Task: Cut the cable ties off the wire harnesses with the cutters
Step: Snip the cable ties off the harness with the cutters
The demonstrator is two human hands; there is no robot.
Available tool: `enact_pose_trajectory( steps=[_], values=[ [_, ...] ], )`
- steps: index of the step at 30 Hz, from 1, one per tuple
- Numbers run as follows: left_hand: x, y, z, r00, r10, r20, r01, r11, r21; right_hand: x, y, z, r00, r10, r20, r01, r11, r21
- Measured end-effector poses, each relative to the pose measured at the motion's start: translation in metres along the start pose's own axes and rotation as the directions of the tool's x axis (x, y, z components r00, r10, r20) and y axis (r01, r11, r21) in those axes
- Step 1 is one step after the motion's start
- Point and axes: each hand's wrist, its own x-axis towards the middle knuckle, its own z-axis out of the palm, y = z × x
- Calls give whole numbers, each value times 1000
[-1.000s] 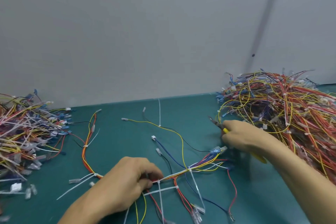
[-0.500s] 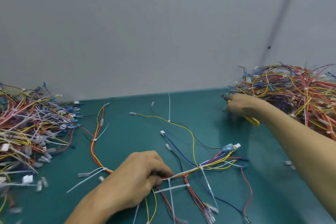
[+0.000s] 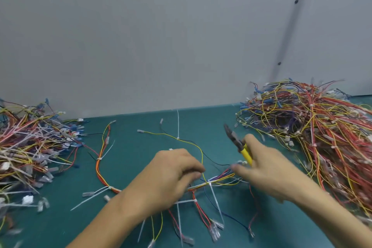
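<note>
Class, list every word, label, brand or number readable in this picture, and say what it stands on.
No text can be read anywhere.
The cutters in the right hand: no brand visible on the yellow handles.
Connectors in the right harness pile and left harness pile: too small and blurred to show markings.

left hand (image 3: 173, 175): bare, forearm bare | right hand (image 3: 267, 169): bare, forearm bare, motion-blurred
</note>
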Motion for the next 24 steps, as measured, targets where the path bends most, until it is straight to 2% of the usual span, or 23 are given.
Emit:
enact_pose_trajectory(
  steps=[3,7,11,16,18,20,22,24],
  values=[
    [15,10,22,989,109,105,-121,985,121,-2,9,11,994,25,109,-26,1000,13],
    [23,8,42,975,75,208,-142,934,329,1,21,15,985,34,168,-45,997,58],
    [24,3,48,969,66,240,-162,899,408,1,28,21,995,26,99,-32,998,62],
    [21,-3,54,975,20,223,-124,878,462,1,30,25,997,-64,-33,64,998,8],
    [17,-6,56,992,20,122,-60,939,339,0,30,23,993,-94,-65,93,995,-25],
    [14,-6,56,998,-52,-44,56,994,92,-2,30,19,988,-132,-76,127,989,-72],
    [13,-7,54,965,-242,-104,225,962,-153,-4,32,16,981,-180,-71,166,972,-169],
    [14,-9,53,920,-391,-34,357,868,-344,-4,34,16,972,-232,-48,207,932,-299]
  ],
)
